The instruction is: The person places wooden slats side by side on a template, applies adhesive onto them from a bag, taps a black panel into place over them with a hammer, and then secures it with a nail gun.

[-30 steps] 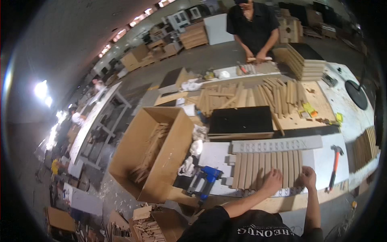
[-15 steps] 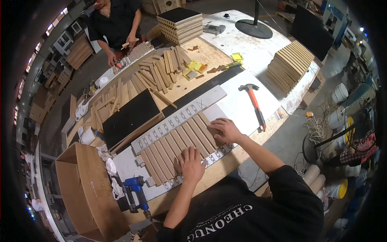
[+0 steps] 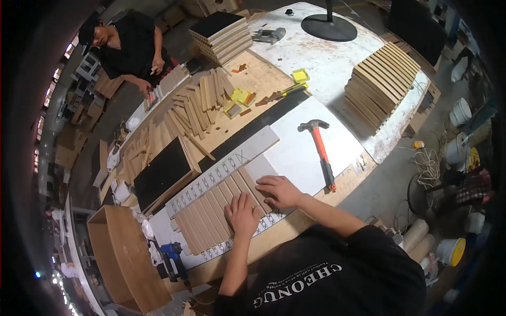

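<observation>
A row of brown wooden slats [image 3: 203, 217] lies side by side on a white board, across two pale strips with black cross marks; the far marked strip [image 3: 206, 181] shows along their ends. My left hand [image 3: 244, 215] rests palm down on the middle of the row, fingers stretched out. At the right end, my right hand [image 3: 279, 190] lies over the last slats with fingers extended and slightly bent. Neither hand is closed round anything. A claw hammer [image 3: 319, 150] with an orange and black handle lies right of my right hand.
A blue nail gun [image 3: 173, 258] and an open cardboard box [image 3: 118, 253] are at the left. Beyond lie a black-topped panel [image 3: 162, 171], loose slats [image 3: 184, 118] and yellow trays [image 3: 240, 101]. Slatted panels [image 3: 382, 81] stand stacked at right. A co-worker [image 3: 129, 47] handles slats across the table.
The slats sit closer together, with narrower gaps. My right hand has moved left and nearer along with the end slats. The view has shifted, and the co-worker's head now shows.
</observation>
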### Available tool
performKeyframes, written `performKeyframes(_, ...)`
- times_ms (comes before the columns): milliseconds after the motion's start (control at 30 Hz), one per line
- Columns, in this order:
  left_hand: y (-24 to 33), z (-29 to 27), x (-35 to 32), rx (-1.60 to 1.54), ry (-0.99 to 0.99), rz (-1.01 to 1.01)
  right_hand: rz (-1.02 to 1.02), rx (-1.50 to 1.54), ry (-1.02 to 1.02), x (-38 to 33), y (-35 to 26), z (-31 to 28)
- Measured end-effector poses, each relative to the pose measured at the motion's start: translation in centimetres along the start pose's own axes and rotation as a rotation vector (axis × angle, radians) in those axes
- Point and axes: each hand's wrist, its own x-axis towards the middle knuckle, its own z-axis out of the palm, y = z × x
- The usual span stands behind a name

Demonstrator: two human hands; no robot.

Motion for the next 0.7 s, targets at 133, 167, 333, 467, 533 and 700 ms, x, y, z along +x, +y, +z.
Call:
performKeyframes(133,0.3,0.5,1.1,-0.070,0.123,-0.064,0.072,0.002,-0.079,0.4,-0.5,-0.9)
performKeyframes(167,0.5,0.7,1.5,-0.066,0.105,-0.090,0.041,0.019,-0.079,0.7,-0.5,-1.2)
performKeyframes(333,0.8,1.1,2.6,-0.025,0.020,-0.203,0.114,-0.020,-0.185,3.4,0.4,-1.6)
performKeyframes(467,1.1,1.4,2.3,0.017,-0.022,-0.234,-0.025,-0.109,-0.078,5.0,1.2,-0.5)
performKeyframes(533,1.3,1.7,2.1,0.068,0.037,-0.200,0.030,-0.168,-0.173,5.1,1.4,-0.1)
performKeyframes(700,1.6,1.8,2.2,0.071,0.049,-0.230,-0.017,-0.107,-0.117,4.8,2.0,0.4)
